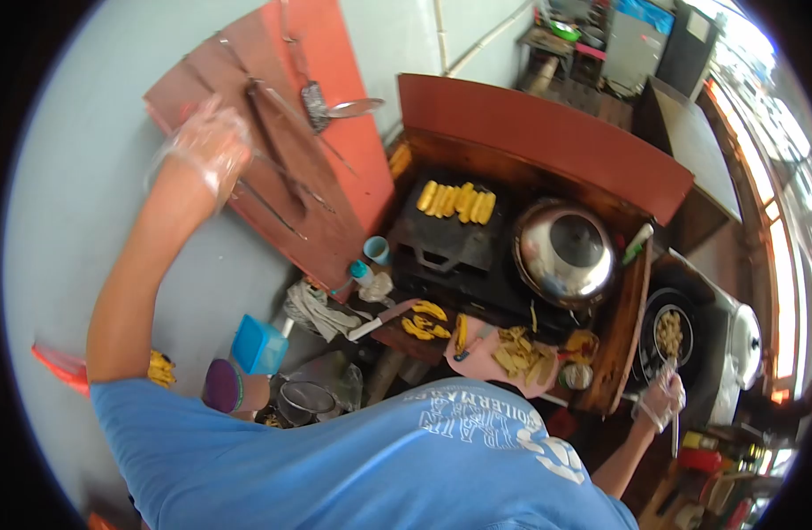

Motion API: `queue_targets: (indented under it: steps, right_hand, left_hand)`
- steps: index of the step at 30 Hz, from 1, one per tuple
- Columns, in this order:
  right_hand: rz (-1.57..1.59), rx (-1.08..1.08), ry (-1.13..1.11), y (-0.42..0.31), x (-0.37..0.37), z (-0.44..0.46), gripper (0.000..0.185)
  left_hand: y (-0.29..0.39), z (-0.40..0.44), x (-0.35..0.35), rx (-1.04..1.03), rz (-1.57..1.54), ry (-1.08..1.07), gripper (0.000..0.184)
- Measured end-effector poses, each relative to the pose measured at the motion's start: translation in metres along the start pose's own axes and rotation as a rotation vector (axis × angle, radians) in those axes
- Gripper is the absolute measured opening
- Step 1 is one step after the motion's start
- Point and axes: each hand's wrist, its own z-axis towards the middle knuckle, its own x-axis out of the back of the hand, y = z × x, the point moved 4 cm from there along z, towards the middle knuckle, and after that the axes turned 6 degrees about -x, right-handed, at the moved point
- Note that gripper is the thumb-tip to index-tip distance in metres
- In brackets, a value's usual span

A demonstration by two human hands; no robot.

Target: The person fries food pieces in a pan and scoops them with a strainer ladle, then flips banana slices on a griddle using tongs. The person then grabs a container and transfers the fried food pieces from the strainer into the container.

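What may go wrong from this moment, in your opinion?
The right hand is close to the pan and may get burned if it is hot. The left hand, raised beside hanging utensils, might knock one down. The knife lies with its blade bare; reaching past carelessly could cause a cut.

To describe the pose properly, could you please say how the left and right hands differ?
The left hand is raised by the hanging tools; the right hand is lower, holding a utensil near pale food. The left hand looks larger in view, the right hand smaller. Both wear clear gloves.
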Motion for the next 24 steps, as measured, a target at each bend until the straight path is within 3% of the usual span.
queue_targets:
  steps: [3, 5, 6, 9, 11, 12, 13, 14, 18, 20, 24]
  right_hand:
    - [0.079, 0.024, 0.035, -0.005, -0.004, -0.007, 0.028]
    - [0.123, 0.012, 0.049, -0.005, -0.009, -0.011, 0.027]
    - [0.215, -0.005, 0.025, -0.013, -0.004, -0.013, 0.027]
    - [0.347, -0.040, 0.030, -0.023, 0.005, -0.028, 0.029]
    - [0.321, 0.025, 0.021, -0.026, 0.010, -0.038, 0.034]
    - [0.278, 0.041, 0.030, -0.028, 0.014, -0.044, 0.035]
    - [0.268, 0.033, 0.035, -0.022, 0.013, -0.049, 0.035]
    - [0.273, 0.070, 0.028, -0.015, 0.010, -0.055, 0.034]
    - [0.262, 0.129, 0.021, -0.038, 0.025, -0.070, 0.029]
    - [0.288, -0.028, -0.088, -0.053, 0.031, -0.083, 0.027]
    - [0.251, -0.030, -0.121, -0.046, 0.022, -0.104, 0.028]
  left_hand:
    - [0.063, -0.006, 0.015, -0.015, -0.075, 0.057, 0.011]
    - [0.111, -0.010, 0.007, -0.082, -0.528, 0.279, 0.010]
    - [0.139, 0.000, -0.015, -0.086, -0.674, 0.187, 0.014]
    - [0.230, 0.028, -0.111, 0.045, -1.241, -0.054, 0.062]
    - [0.311, 0.028, -0.209, 0.317, -1.605, 0.046, 0.060]
    - [0.366, 0.030, -0.285, 0.356, -1.735, 0.063, 0.045]
    - [0.380, 0.019, -0.267, 0.599, -2.300, -0.317, 0.030]
    - [0.384, 0.014, -0.244, 0.851, -2.371, -0.391, 0.022]
    - [0.397, 0.035, -0.264, 0.971, -2.604, -0.347, 0.023]
    - [0.395, 0.058, -0.274, 0.939, -2.641, -0.348, 0.024]
    - [0.406, 0.103, -0.297, 0.826, -2.757, -0.296, 0.024]
